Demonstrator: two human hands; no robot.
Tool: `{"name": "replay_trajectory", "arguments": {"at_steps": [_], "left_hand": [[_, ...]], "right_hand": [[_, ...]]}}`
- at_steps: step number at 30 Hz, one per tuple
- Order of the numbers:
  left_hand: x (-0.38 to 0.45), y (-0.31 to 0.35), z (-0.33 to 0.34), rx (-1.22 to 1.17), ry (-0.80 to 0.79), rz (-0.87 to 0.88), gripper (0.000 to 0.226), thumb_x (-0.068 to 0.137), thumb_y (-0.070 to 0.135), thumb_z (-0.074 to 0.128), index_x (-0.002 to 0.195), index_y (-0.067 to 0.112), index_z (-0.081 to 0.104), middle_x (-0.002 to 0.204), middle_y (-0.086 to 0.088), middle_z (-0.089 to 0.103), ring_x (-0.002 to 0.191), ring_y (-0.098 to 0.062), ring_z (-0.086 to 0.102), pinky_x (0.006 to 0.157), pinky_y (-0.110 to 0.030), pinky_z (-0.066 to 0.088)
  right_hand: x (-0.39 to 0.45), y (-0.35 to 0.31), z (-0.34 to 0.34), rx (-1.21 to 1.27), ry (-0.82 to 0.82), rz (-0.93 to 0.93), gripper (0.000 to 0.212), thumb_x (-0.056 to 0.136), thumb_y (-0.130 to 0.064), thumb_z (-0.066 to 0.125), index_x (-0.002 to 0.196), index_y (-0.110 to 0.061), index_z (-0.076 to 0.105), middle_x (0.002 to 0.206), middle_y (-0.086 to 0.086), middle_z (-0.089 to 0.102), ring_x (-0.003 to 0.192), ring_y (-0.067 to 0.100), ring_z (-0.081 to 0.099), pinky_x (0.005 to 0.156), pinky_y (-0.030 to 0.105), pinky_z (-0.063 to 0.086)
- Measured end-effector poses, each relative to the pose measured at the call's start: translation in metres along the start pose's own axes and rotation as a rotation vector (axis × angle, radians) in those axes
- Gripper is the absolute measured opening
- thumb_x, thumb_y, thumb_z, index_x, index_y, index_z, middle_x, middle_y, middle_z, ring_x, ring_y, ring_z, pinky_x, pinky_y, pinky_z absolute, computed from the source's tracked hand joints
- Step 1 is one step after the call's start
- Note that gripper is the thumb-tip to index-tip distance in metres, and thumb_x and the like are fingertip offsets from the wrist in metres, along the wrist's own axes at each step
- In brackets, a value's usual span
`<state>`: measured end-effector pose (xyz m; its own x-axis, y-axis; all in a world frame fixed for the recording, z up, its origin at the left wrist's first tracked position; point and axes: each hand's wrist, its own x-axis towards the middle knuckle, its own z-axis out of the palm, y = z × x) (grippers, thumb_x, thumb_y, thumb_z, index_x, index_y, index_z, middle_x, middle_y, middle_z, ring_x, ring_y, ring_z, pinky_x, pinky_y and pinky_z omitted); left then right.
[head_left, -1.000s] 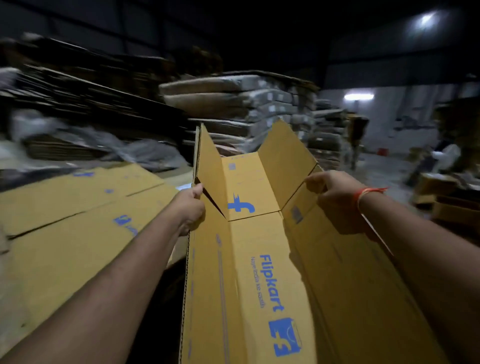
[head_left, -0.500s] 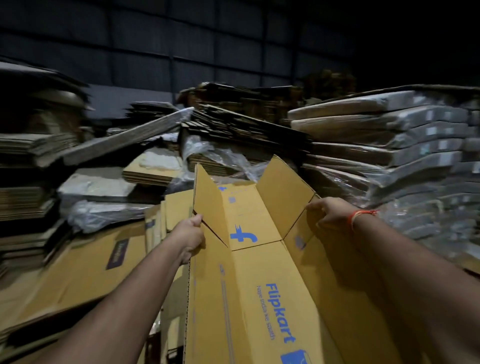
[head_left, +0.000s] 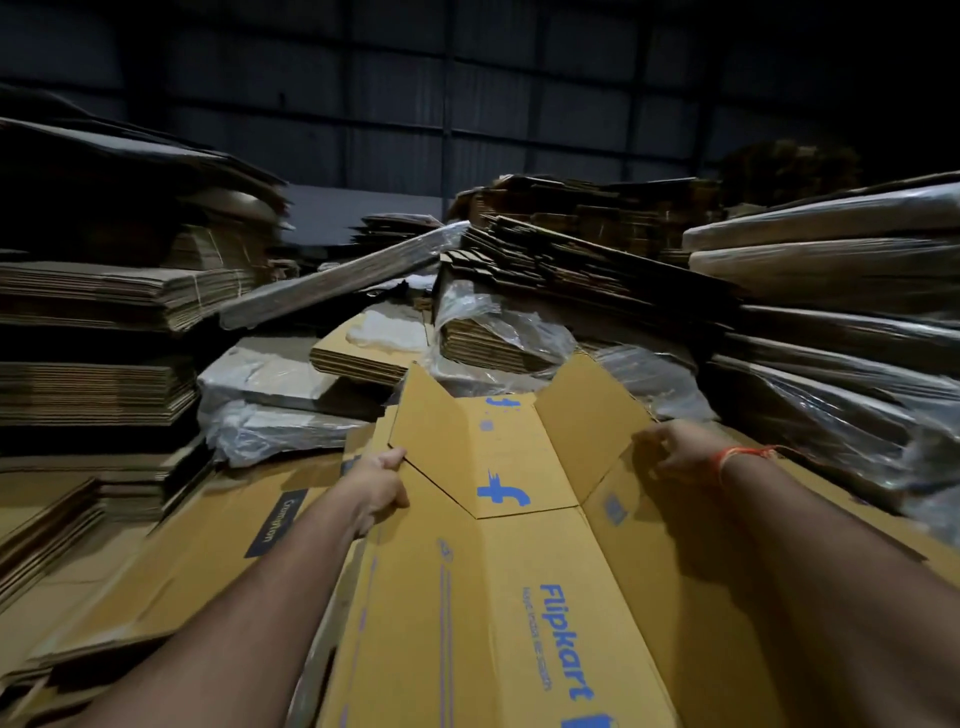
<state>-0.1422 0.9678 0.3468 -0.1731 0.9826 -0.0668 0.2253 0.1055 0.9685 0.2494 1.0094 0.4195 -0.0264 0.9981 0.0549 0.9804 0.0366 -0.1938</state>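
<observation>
Likely warehouse: stacked flattened cartons (head_left: 109, 296)

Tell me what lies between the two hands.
Head view: the middle panel of the Flipkart carton, with a blue logo, spans from left hand to right hand.

both bare arms reach forward from the lower corners of the view, nearly straight and well apart. the left hand (head_left: 379, 486) has its thumb laid on top and its fingers curled underneath, pinching the left edge of the box (head_left: 524, 566). the right hand (head_left: 675, 457) is a little farther out, with its back turned up and its fingers bent over the box's right edge. an orange thread (head_left: 730, 460) circles the right wrist. both forearms are in shadow.
</observation>
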Motion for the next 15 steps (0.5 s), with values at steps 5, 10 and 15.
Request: {"name": "replay_trajectory", "arguments": {"at_steps": [5,10,15], "left_hand": [[0.058,0.009,0.014,0.159,0.063,-0.043,0.071,0.091,-0.017,0.054,0.150,0.023,0.050,0.129,-0.008,0.053,0.097,-0.021,0.053,0.073,-0.028,0.048],[0.101,-0.012,0.016,0.457,0.125,0.008,0.066,0.096,0.006,0.066,0.156,0.017,0.040,0.158,-0.008,0.042,0.143,-0.029,0.040,0.118,-0.039,0.030],[0.127,-0.052,0.020,0.825,0.137,-0.026,0.070,0.102,0.045,0.053,0.162,0.022,0.024,0.159,-0.016,0.038,0.142,-0.033,0.041,0.112,-0.043,0.040]], "right_hand": [[0.080,0.021,0.003,0.027,-0.021,-0.015,0.066,0.089,-0.013,0.072,0.148,-0.029,0.048,0.140,0.001,0.057,0.122,0.018,0.058,0.094,0.026,0.051],[0.132,0.051,0.021,-0.008,-0.010,-0.043,0.061,0.093,-0.029,0.070,0.149,-0.033,0.046,0.142,0.004,0.056,0.124,0.023,0.057,0.101,0.034,0.049],[0.160,0.092,0.072,-0.018,-0.047,0.003,0.059,0.100,-0.049,0.051,0.155,-0.038,0.033,0.154,0.013,0.038,0.133,0.033,0.047,0.109,0.042,0.041]]}}
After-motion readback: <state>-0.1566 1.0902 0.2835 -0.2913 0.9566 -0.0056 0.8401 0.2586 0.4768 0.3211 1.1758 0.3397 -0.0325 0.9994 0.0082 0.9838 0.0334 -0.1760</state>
